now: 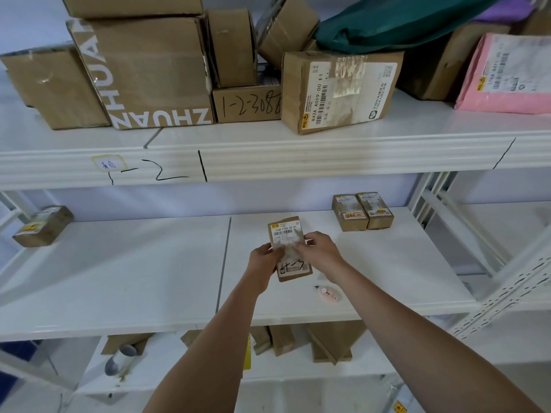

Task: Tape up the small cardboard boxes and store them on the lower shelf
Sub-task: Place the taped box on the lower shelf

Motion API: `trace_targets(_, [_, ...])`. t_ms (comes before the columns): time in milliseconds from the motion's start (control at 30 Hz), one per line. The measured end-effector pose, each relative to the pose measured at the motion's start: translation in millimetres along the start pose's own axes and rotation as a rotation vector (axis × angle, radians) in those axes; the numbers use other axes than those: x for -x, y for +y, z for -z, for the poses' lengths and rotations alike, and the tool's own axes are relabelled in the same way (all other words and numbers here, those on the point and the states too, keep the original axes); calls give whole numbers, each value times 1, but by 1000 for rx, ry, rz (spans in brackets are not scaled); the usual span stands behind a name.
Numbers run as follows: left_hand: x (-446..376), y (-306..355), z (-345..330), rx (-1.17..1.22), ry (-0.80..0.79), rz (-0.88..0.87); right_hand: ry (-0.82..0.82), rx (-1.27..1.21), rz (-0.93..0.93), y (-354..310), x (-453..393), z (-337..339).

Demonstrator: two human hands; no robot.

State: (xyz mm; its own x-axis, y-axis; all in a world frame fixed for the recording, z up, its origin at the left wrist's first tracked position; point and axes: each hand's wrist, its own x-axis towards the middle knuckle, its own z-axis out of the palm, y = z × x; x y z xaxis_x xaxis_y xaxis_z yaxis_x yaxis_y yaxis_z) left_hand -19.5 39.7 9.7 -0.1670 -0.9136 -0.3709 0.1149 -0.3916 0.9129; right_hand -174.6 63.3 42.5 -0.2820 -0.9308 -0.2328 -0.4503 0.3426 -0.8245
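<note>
A small cardboard box (287, 234) with a white shipping label and handwritten marks is held above the middle shelf (149, 269). My left hand (264, 260) grips its left side, and my right hand (320, 251) pinches its right edge and top face near the middle. Two more small labelled boxes (362, 211) stand side by side at the back right of the same shelf. Another small box (43, 226) lies at the far left. A pink box cutter (328, 292) lies on the shelf just under my right wrist.
The upper shelf (268, 156) carries several large cardboard boxes, a pink mailer (507, 73) and a green bag (387, 22). Below, the lower shelf (298, 368) holds brown boxes (334, 341) and a grey roll (120, 359). A white metal upright (507, 293) stands at right.
</note>
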Motion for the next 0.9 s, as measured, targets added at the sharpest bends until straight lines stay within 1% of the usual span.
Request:
trace_targets(100, [-2,0,3,-59,92,-2,-17,-82,10,4,0,5])
trace_targets(200, [-3,3,1,-188,210,-41,-44,-153,-50,6,4,1])
trace_targets(333, [0,3,-4,-266,222,-68,-35,-187,-84,8,5,-2])
trace_targets(467, [2,6,-4,-244,243,-58,-44,-249,-98,6,2,3])
trace_targets(600, [2,18,-10,-199,216,26,-65,-319,-156,5,-5,2])
trace_targets(700, [6,23,-15,-86,156,84,-76,-389,-210,3,-7,-4])
trace_targets(900, [24,21,-11,82,35,174,-141,-434,-219,-1,-3,-10])
